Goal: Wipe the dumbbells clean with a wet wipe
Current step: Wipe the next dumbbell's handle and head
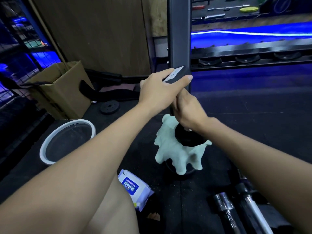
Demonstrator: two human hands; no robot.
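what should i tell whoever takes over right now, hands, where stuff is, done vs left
Left hand: grip on the top end of the upright black dumbbell, steadying it.
Right hand: grip around the handle below, with the pale green wet wipe draped over the lower black weight plate.
Dumbbell stands on the dark rubber floor. White-and-blue wet wipe pack lies near the knee; chrome bars lie to the right.
Done: cannot tell how much is wiped.
Left: finish this dumbbell, then the other bars.
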